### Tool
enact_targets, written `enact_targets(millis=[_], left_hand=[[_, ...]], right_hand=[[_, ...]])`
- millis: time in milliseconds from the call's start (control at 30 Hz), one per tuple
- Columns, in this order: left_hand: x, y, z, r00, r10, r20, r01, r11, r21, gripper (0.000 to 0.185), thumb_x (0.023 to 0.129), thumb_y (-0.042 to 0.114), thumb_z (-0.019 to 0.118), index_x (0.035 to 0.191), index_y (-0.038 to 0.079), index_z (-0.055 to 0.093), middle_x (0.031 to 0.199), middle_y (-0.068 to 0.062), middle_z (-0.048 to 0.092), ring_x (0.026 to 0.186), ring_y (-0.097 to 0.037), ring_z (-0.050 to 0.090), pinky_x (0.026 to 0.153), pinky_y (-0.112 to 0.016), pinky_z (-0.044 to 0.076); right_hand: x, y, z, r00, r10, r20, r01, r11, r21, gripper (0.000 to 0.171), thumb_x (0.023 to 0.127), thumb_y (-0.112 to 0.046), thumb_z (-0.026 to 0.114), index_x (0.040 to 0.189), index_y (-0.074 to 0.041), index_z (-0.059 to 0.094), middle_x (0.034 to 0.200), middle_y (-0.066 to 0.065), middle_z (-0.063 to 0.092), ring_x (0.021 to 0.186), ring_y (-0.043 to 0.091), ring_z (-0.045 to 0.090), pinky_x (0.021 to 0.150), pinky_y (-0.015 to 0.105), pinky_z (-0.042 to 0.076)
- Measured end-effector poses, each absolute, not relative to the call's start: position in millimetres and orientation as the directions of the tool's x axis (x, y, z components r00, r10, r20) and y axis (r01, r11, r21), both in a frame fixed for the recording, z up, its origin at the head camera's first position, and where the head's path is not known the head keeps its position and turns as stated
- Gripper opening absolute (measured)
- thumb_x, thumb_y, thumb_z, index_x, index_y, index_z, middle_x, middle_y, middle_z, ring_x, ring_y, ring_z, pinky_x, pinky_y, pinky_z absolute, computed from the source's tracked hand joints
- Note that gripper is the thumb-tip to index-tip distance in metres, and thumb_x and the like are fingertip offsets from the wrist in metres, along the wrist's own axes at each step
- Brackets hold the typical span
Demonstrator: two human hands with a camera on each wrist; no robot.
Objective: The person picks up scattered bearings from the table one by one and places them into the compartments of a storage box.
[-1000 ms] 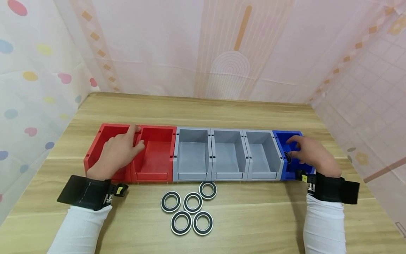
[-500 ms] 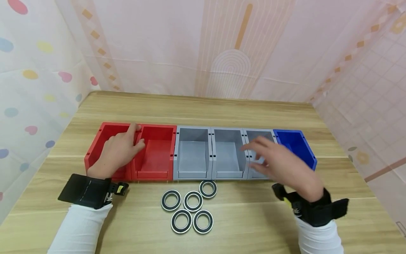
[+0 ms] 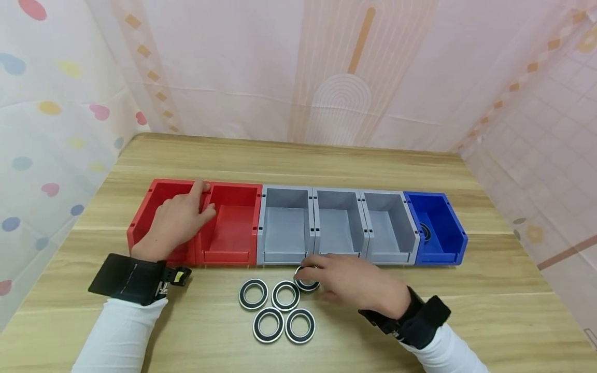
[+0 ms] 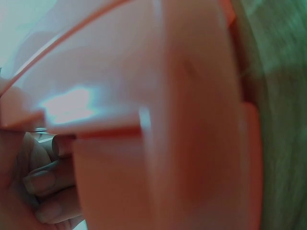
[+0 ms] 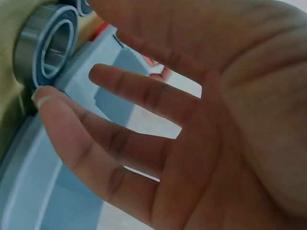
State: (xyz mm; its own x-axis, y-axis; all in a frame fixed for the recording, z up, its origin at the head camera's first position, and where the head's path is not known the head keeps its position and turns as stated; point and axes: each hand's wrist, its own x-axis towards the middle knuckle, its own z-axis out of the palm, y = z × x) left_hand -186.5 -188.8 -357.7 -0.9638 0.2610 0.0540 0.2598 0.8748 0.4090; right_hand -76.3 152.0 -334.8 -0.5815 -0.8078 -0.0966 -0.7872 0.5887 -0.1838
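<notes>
My right hand [image 3: 354,282] reaches over the rearmost of several black-sealed ball bearings [image 3: 298,273] on the table. In the right wrist view its fingers [image 5: 144,93] are spread and loosely bent; one fingertip touches or nearly touches a bearing [image 5: 60,45]. At the left, my left hand [image 3: 174,220] straddles the divider between two red bins [image 3: 230,225], thumb on one side and fingers on the other. Curled fingers [image 4: 53,184] show behind the red wall in the left wrist view; their contact is partly hidden. Another bearing [image 3: 425,232] leans inside the blue bin [image 3: 440,223].
Three grey bins [image 3: 285,228] stand in the row between the red and blue ones. The other bearings [image 3: 268,325] lie flat, close together, in front of the row on the wooden table [image 3: 210,331]. Patterned cloth [image 3: 233,67] hangs behind and at both sides.
My right hand has left the blue bin, where a bearing now sits, and has moved left and nearer to the bearings on the table. The left hand keeps its place.
</notes>
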Motion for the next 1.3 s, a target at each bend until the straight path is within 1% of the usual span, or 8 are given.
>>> enact_targets(millis=[133,367,500,667,833,1033,1167,1300], left_hand=[[-186,-189,-358,-0.964,0.262,0.054,0.261,0.875,0.408,0.052,0.086,0.021,0.067,0.124,0.002,0.037,0.062,-0.005,0.050,0.049,-0.019,0.049,0.050,-0.031,0.048],[-185,-190,-359,-0.964,0.258,0.060,0.260,0.875,0.408,0.051,0.086,0.021,0.067,0.124,0.002,0.037,0.062,-0.005,0.050,0.048,-0.019,0.049,0.049,-0.031,0.048],[-185,-190,-360,-0.964,0.258,0.064,0.262,0.875,0.408,0.051,0.086,0.021,0.066,0.124,0.002,0.037,0.062,-0.005,0.050,0.048,-0.019,0.048,0.049,-0.031,0.048],[-185,-189,-359,-0.963,0.261,0.068,0.265,0.873,0.409,0.050,0.086,0.021,0.066,0.123,0.002,0.038,0.062,-0.005,0.049,0.048,-0.019,0.048,0.049,-0.031,0.047],[-185,-190,-360,-0.964,0.256,0.070,0.262,0.874,0.410,0.051,0.086,0.020,0.067,0.123,0.002,0.038,0.062,-0.005,0.050,0.049,-0.019,0.049,0.049,-0.031,0.048],[-185,-190,-361,-0.964,0.256,0.067,0.260,0.874,0.411,0.052,0.085,0.020,0.067,0.123,0.002,0.038,0.063,-0.005,0.050,0.049,-0.019,0.049,0.049,-0.031,0.049],[-185,-189,-360,-0.963,0.262,0.070,0.267,0.871,0.411,0.051,0.085,0.020,0.067,0.123,0.002,0.038,0.062,-0.004,0.050,0.049,-0.019,0.049,0.049,-0.031,0.049],[-185,-189,-359,-0.962,0.265,0.071,0.271,0.872,0.408,0.051,0.085,0.020,0.067,0.123,0.001,0.037,0.062,-0.004,0.050,0.048,-0.019,0.049,0.049,-0.031,0.049]], right_hand=[[-77,147,-343,-0.581,-0.804,-0.127,-0.784,0.595,-0.176,0.054,0.083,-0.018,0.075,0.132,-0.025,0.055,0.138,0.001,0.048,0.104,0.018,0.060,0.083,0.032,0.051],[-76,143,-351,-0.564,-0.816,-0.128,-0.805,0.578,-0.132,0.048,0.088,-0.017,0.070,0.132,-0.029,0.057,0.145,-0.004,0.040,0.089,0.017,0.056,0.070,0.025,0.049],[-76,143,-353,-0.542,-0.833,-0.115,-0.828,0.552,-0.099,0.044,0.090,-0.017,0.068,0.131,-0.027,0.058,0.142,-0.004,0.044,0.091,0.019,0.057,0.074,0.028,0.049],[-76,142,-354,-0.567,-0.813,-0.133,-0.804,0.581,-0.127,0.046,0.090,-0.015,0.066,0.134,-0.021,0.054,0.142,-0.004,0.046,0.100,0.020,0.056,0.082,0.030,0.048],[-76,141,-355,-0.572,-0.808,-0.142,-0.798,0.589,-0.130,0.041,0.090,-0.013,0.066,0.129,-0.019,0.055,0.129,-0.006,0.054,0.096,0.018,0.055,0.081,0.029,0.047],[-75,141,-355,-0.594,-0.790,-0.150,-0.782,0.611,-0.124,0.038,0.086,-0.013,0.070,0.122,-0.019,0.058,0.121,-0.004,0.053,0.086,0.016,0.057,0.074,0.028,0.049],[-71,141,-355,-0.641,-0.748,-0.176,-0.732,0.664,-0.152,0.036,0.085,-0.014,0.072,0.119,-0.021,0.059,0.114,-0.002,0.053,0.073,0.011,0.056,0.066,0.023,0.048],[-67,141,-354,-0.685,-0.702,-0.196,-0.693,0.710,-0.124,0.035,0.083,-0.014,0.074,0.114,-0.020,0.059,0.108,-0.001,0.052,0.068,0.015,0.056,0.060,0.026,0.048]])
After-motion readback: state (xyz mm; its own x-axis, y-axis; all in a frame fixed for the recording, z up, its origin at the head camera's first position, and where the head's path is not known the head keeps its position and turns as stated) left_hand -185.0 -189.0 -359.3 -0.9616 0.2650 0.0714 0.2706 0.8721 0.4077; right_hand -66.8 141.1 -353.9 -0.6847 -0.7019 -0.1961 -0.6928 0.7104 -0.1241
